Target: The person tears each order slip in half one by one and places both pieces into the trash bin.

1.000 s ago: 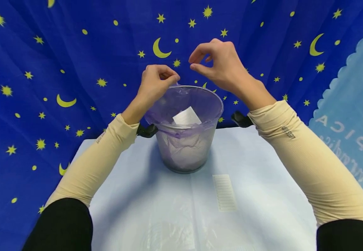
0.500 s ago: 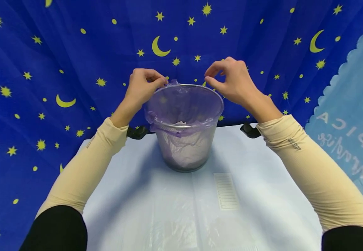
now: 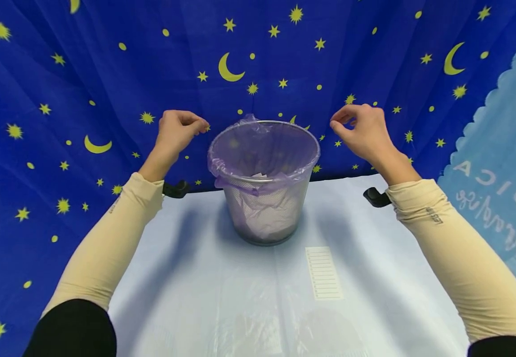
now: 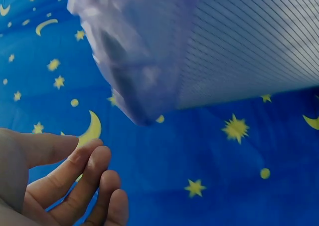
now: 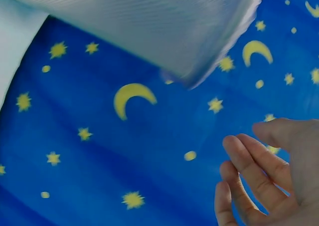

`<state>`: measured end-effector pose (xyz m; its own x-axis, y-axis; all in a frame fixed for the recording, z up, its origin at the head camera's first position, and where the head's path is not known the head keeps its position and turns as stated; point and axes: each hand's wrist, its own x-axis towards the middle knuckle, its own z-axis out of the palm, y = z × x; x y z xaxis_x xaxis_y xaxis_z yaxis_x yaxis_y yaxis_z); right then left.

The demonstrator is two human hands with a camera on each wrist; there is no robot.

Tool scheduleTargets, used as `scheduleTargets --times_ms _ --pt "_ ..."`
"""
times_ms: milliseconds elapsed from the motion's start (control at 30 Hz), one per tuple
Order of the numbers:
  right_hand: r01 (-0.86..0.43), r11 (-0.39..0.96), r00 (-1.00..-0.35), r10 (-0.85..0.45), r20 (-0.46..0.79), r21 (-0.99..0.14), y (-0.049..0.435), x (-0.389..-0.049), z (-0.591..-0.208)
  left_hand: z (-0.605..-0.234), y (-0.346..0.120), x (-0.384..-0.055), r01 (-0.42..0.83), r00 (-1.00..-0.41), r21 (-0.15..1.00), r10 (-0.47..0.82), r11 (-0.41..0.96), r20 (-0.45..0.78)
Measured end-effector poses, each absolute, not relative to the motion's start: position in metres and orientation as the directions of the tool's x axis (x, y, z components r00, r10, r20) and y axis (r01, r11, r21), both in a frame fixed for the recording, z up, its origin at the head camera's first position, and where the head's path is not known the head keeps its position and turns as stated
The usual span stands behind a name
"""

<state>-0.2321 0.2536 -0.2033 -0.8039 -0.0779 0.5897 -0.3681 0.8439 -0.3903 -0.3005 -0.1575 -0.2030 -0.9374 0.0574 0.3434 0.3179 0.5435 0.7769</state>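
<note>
A round, silver mesh bin with a thin metal rim (image 3: 265,213) stands upright near the far edge of a counter covered in pale blue-white, glossy sheeting (image 3: 240,292). A translucent purple plastic bag (image 3: 258,148) lines it, folded outward over the rim and bunched most on the person's left. A small piece of something white (image 3: 259,175) shows inside, mostly hidden by the near rim.

The left hand (image 3: 175,131) hangs in the air beside the bin's left rim, apart from the bag, its fingers loosely bent, the thumb close to the fingertips and nothing held. The right hand (image 3: 362,130) is raised on the other side, also clear of the rim, with a narrow gap between thumb and fingers and nothing in it.

A white, lined paper strip (image 3: 323,272) lies flat in front of the bin, towards the right. Cream sleeves (image 3: 97,243) cover the forearms. Behind hangs a deep-blue cloth with yellow moons and stars (image 3: 150,74); a light-blue, scallop-edged cloth with white lettering (image 3: 507,148) is at the right.
</note>
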Motion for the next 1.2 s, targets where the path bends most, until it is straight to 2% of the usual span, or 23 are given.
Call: scheduleTargets --times_ms 267,700,1033,1200 --pt "-0.284 0.853 -0.841 -0.003 0.54 -0.437 0.274 -0.229 -0.223 -0.216 -0.171 -0.307 0.261 -0.956 0.791 0.032 0.554 0.293" --pt "-0.263 0.858 -0.855 0.004 0.518 -0.441 0.291 -0.217 -0.261 -0.246 -0.191 -0.304 0.264 -0.957 0.756 0.064 0.599 0.283" --pt "-0.234 0.852 -0.889 0.007 0.458 -0.468 0.298 -0.213 -0.291 -0.272 -0.2 -0.303 0.227 -0.968 0.738 0.067 0.635 0.24" --pt "-0.19 0.859 -0.918 0.016 0.396 -0.476 0.301 -0.213 -0.299 -0.282 -0.204 -0.3 0.254 -0.963 0.703 0.109 0.665 0.245"
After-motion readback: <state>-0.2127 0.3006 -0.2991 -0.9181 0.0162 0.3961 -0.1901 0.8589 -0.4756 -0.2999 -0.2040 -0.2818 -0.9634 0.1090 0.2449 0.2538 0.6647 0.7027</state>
